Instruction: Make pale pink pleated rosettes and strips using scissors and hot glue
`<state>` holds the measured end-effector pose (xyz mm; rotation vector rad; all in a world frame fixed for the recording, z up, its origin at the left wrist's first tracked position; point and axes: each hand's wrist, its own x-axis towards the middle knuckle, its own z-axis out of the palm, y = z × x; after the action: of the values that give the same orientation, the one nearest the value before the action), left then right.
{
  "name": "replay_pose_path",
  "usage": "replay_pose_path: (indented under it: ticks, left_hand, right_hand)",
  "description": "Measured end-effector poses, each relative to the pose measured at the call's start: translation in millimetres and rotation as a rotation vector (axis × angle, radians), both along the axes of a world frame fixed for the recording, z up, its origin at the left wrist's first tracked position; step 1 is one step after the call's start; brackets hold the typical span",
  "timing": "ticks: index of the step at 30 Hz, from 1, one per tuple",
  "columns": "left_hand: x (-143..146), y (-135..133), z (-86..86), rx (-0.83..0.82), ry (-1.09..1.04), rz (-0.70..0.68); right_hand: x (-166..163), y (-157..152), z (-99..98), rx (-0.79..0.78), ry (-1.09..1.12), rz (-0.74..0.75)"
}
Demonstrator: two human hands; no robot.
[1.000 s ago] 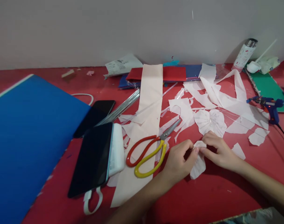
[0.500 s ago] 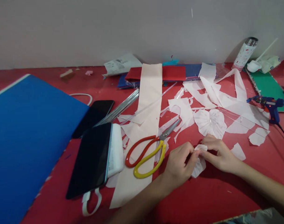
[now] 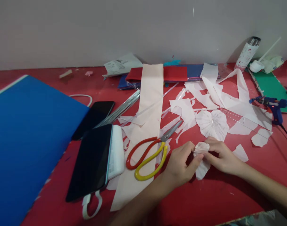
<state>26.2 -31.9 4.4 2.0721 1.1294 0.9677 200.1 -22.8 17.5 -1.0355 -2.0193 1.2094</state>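
Head view up, and from my end the red desk point(image 3: 228, 201) fills most of it, its top smooth with a slight sheen. Over on the left leans the flat blue board point(image 3: 39, 125), matte with a pale edge; a long cream strip point(image 3: 150, 97), flat and straight-sided, runs lengthwise down the middle. I've got a black-screened device point(image 3: 91, 160) beside that, glossy and rectangular, then the scissors point(image 3: 162, 139), blades together, red and yellow loops toward the wearer.

Coming down to the hands: left hand point(image 3: 181, 164) and right hand point(image 3: 220, 155) meet just in front of a heart-shaped white piece point(image 3: 212, 124), thin, with pleats fanning from its centre. Off to the right I see a blue glue gun point(image 3: 276, 113), hard-bodied, with a small red light showing.

Smallest of the lot, and here's the key: the white petal-shaped piece point(image 3: 203, 169) sits right between the two hands, neither clearly nearer. Both grips are clamped on its upper part, thumbs on the near side, almost touching. Its long axis points toward the wearer, the free end hanging below the thumbs. I'm reading it as thin and soft, crinkled where it's pinched; whether it's paper or cloth, I can't tell.
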Motion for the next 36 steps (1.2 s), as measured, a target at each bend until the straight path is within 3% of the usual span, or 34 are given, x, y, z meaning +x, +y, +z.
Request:
replay_pose_path:
  ticks: [11, 17, 21, 25, 29, 36]
  left_hand:
    - [5.7, -4.9, 2.1, 0.001, -0.036, 0.043]
    - [5.2, -2.7, 2.0, -0.188, -0.045, 0.103]
    - [1.0, 3.5, 5.7, -0.305, -0.121, 0.122]
    - [-0.8, 7.7, 5.0, -0.361, -0.124, 0.118]
    - [-0.1, 9.1, 3.2, -0.381, -0.108, 0.096]
    - [0.5, 9.9, 5.1, -0.354, -0.068, 0.099]
  right_hand:
    - [-5.1, -7.1, 4.3, 0.049, -0.036, -0.163]
    - [-3.3, -4.6, 5.5, -0.03, -0.049, -0.193]
    - [16.1, 10.2, 12.2, 0.068, -0.151, -0.357]
    - [46.7, 32.6, 15.2, 0.01, -0.296, -0.521]
    - [61.6, 47.4, 9.4, -0.027, -0.431, -0.489]
    - [53.3, 56.0, 1.1, 0.031, -0.588, -0.478]
